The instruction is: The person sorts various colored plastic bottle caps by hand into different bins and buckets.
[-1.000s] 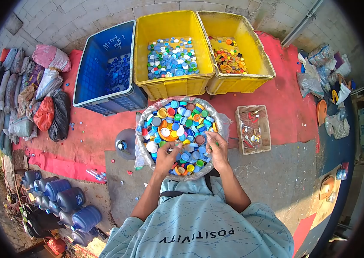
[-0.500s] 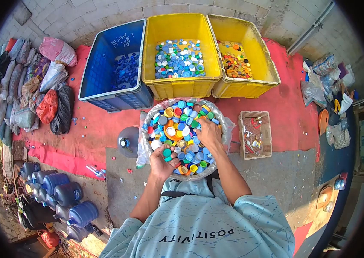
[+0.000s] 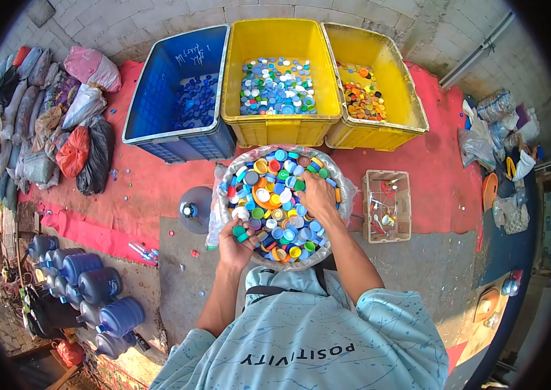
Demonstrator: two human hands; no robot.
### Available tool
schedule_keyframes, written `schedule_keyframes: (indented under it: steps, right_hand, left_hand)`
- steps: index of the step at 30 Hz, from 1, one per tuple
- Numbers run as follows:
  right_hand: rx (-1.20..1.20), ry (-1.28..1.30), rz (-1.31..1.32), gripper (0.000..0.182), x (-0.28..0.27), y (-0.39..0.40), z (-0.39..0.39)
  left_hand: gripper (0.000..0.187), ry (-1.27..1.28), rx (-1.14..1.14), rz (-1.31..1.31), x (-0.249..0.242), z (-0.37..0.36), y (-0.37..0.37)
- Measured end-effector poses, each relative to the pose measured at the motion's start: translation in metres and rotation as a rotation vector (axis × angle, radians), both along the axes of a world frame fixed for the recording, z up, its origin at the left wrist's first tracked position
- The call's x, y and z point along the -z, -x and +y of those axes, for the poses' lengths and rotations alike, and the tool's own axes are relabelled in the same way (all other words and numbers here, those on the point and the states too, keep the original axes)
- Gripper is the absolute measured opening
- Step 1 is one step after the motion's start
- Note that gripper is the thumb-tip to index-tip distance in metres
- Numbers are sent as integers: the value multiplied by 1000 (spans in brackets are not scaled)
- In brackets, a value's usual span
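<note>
A round, plastic-lined tub [image 3: 224, 188] full of mixed bottle caps [image 3: 280, 218] sits against my front. My left hand [image 3: 235, 248] is at its near left edge, palm up, with its fingers curled around a few green bottle caps [image 3: 241, 234]. Over the tub's right side, my right hand [image 3: 319, 198] reaches down into the pile with bent fingers. Its fingertips are next to a green cap [image 3: 299, 185]; whether they grip it is hidden among the caps. A large orange lid [image 3: 261, 197] shows in the middle of the pile.
Beyond the tub stand a blue crate [image 3: 181, 140] with blue caps, a yellow crate [image 3: 282, 127] with mostly light-coloured caps, and another yellow crate [image 3: 379, 133] with yellow and orange ones. A basket [image 3: 387, 238] is to the right, a water jug [image 3: 195, 211] to the left.
The view has shifted slightly. My right hand has moved a little further right over the caps. My left hand has tilted and still holds green caps.
</note>
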State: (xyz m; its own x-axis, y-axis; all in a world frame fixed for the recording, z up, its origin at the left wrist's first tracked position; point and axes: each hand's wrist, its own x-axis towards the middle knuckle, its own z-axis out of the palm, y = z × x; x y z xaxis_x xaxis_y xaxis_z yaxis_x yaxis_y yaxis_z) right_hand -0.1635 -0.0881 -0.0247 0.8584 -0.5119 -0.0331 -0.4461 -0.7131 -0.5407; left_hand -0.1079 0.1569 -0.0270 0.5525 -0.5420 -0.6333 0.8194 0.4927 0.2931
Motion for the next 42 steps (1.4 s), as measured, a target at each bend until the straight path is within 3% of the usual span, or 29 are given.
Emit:
schedule_keyframes:
  steps: [5,8,11,14,19,23,24,25,27,28,29,32,33,36,38,42]
  right_hand:
    - [128,-263,-84,36,-11,9,6]
    - [207,-593,-202,35,-15,22,13]
    - [262,-1641,-517,35,0,44,20]
    - [244,-1823,-585,42,-8,56,41]
    - [519,-2090,-590,46,-14,61,68]
    - [595,-1937,-525,35,-24,31,53]
    - [508,-1951,-615,30,-25,14,38]
    - [456,-1975,-707,33,-50,-6,21]
    - [181,-1977,-1003,49,-60,-47,-19]
    - [224,-1862,-1052,57,-91,-59,-27]
    - [184,-1873,-1047,63,-88,-69,-45]
    - [279,-1518,-1085,67,-114,-63,-41]
    - [302,-1427,-1099,79,-109,-55,-35]
    - [430,-1373,-985,82,-69,-17,-19]
    - [435,-1298,-865,78,-44,18,3]
    - [401,-751,-482,75,10,85,60]
  left_hand:
    - [17,-60,33,-22,-2,-3,1]
    - [20,76,-20,-11,-6,-4,3]
    - [24,63,-178,38,-17,-7,4]
    - [28,86,-213,27,-16,-5,2]
    - [29,9,-61,36,-28,-21,0]
    - [29,31,57,63,-23,-61,-25]
    - [36,-23,40,6,-43,-83,-38]
    - [45,52,50,1,-53,-103,-57]
    - [95,293,42,-142,-84,-134,-100]
    - [100,337,-4,-277,-112,-144,-111]
    - [97,350,-48,-312,-129,-147,-125]
    - [85,120,-22,-674,-154,-135,-130]
    - [58,-7,-62,-727,-143,-126,-127]
    - [39,-391,61,-992,-89,-76,-112]
    - [27,-645,55,-1034,-44,-39,-92]
    - [36,-1113,325,-1306,16,19,-49]
